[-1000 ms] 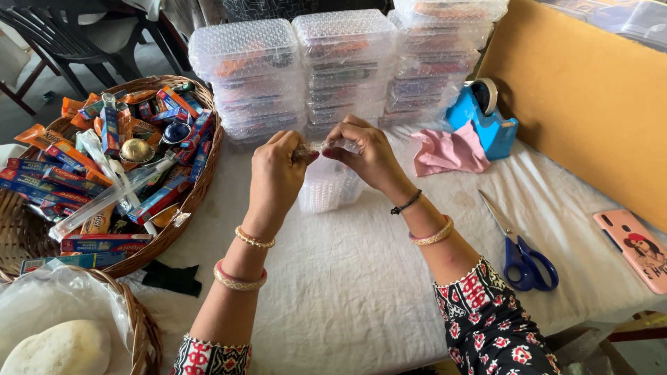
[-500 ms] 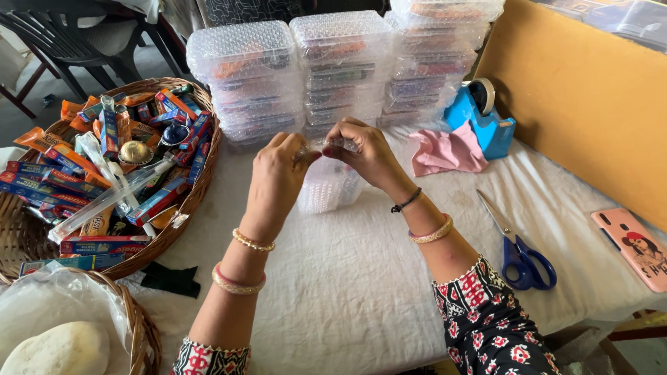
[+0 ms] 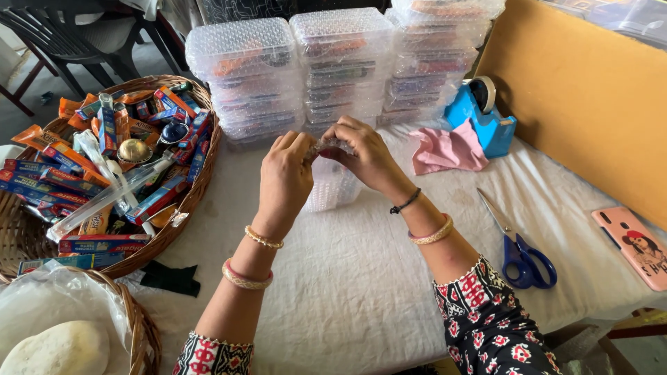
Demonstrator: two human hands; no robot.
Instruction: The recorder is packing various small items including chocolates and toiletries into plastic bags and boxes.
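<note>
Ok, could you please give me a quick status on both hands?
Left hand and right hand both pinching bubble wrap piece above white cloth. Nothing between them.

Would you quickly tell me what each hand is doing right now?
Left hand: closed on the bubble wrap piece.
Right hand: closed on the same bubble wrap piece.

Centre frame: left hand [image 3: 286,173] and right hand [image 3: 365,154] pinch a strip of bubble wrap [image 3: 332,182] above the white cloth [image 3: 361,292]. Wicker basket [image 3: 182,229] of small packets at left. Wrapped stacks [image 3: 340,62] top centre. Blue scissors [image 3: 517,243] and phone [image 3: 636,244] at right.
</note>
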